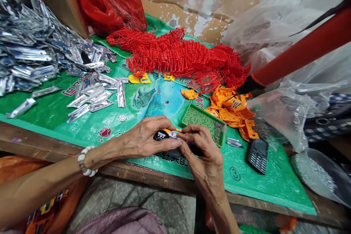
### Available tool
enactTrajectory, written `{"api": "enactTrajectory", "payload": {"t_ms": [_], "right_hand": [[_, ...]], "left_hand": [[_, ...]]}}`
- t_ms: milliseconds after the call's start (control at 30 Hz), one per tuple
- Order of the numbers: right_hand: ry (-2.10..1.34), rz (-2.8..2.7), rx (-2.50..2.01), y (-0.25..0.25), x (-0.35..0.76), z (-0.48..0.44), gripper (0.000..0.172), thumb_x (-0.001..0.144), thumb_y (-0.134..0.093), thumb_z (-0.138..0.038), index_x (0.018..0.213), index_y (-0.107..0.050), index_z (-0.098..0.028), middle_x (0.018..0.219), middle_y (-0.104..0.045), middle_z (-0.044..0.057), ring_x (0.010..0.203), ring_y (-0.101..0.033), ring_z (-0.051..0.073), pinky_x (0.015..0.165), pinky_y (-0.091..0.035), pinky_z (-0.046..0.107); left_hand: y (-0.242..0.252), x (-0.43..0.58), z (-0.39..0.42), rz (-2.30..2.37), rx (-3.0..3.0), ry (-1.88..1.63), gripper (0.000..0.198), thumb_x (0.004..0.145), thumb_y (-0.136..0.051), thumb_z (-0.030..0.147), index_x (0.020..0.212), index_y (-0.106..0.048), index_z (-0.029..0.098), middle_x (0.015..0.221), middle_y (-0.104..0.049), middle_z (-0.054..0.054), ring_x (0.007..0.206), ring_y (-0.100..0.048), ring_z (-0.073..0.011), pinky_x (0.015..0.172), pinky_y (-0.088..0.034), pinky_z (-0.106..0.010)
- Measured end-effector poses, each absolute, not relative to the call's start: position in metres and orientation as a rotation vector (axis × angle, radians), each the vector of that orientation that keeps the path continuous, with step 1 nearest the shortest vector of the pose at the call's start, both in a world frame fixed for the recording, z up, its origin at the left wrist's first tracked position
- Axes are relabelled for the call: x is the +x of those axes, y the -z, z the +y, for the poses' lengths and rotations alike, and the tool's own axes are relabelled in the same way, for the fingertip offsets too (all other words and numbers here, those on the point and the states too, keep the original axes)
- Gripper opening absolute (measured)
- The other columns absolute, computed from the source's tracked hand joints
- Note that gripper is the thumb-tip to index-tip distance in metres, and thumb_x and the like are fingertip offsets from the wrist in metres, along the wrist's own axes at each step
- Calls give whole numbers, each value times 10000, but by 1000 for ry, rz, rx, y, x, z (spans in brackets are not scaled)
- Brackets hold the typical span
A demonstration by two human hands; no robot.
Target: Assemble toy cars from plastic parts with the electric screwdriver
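Note:
Close together over the table's near edge, both hands grip a small toy car with a black wheel and orange and white parts. My left hand pinches it from the left, thumb along the near side. From the right, the fingers of my right hand are curled on its other end, so much of the car is hidden. Just beyond my right hand stands a green tray of tiny metal pieces. Orange plastic shells lie behind the tray.
Silvery plastic parts are heaped at left, with several nearer ones. Red plastic frames form a long pile at the back, beside a red bag. A keypad phone lies right. A red pole slants in from upper right.

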State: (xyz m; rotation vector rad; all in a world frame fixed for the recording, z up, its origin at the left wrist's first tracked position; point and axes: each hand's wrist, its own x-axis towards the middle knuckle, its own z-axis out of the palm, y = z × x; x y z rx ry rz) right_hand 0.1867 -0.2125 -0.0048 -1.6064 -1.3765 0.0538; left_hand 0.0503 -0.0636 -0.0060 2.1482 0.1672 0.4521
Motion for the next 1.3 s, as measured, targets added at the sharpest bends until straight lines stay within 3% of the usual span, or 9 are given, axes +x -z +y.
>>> {"api": "enactTrajectory", "payload": {"t_ms": [100,267,467,767,1100,1300], "right_hand": [[-89,-1328,-1597,8,188,-216,160,891,-676,-127,973,-745,-247,987,-659,39,959,-651,154,785,-547,276],[-238,-1339,-1566,10,196,-223,209,924,-642,-149,1059,-746,-269,1063,-686,36,1020,-670,134,867,-552,255],[-54,-1319,-1570,15,191,-223,110,905,-662,-148,973,-716,-214,1006,-713,40,988,-681,124,868,-556,235],[-26,-1390,-1657,6,191,-226,90,925,-632,-145,952,-688,-210,952,-698,25,900,-681,117,776,-561,229],[174,-1458,-1630,9,186,-226,155,928,-608,-96,1035,-645,-201,952,-715,34,960,-651,147,886,-537,293],[237,-1597,-1678,-2,191,-230,198,903,-653,-81,1052,-686,-207,862,-700,15,830,-617,142,785,-512,319]], "left_hand": [[4,51,-66,224,2155,-464,231,990,-587,336,1029,-692,134,971,-690,-55,874,-647,-182,774,-480,-285],[1,50,-69,180,2183,-484,196,990,-587,251,1094,-691,121,1054,-702,-72,984,-657,-182,857,-481,-270],[5,51,-69,175,2146,-501,231,983,-620,323,1058,-707,123,1017,-710,-64,926,-665,-176,810,-486,-262],[10,52,-68,305,1955,-362,268,922,-664,414,1028,-740,180,966,-715,-32,884,-664,-190,747,-482,-273],[19,51,-64,127,2107,-464,299,953,-674,354,1122,-676,107,1050,-708,-87,977,-664,-209,843,-492,-295],[25,47,-68,115,2149,-492,355,926,-724,323,1211,-643,127,1152,-712,-74,1060,-665,-195,928,-475,-274]]}}
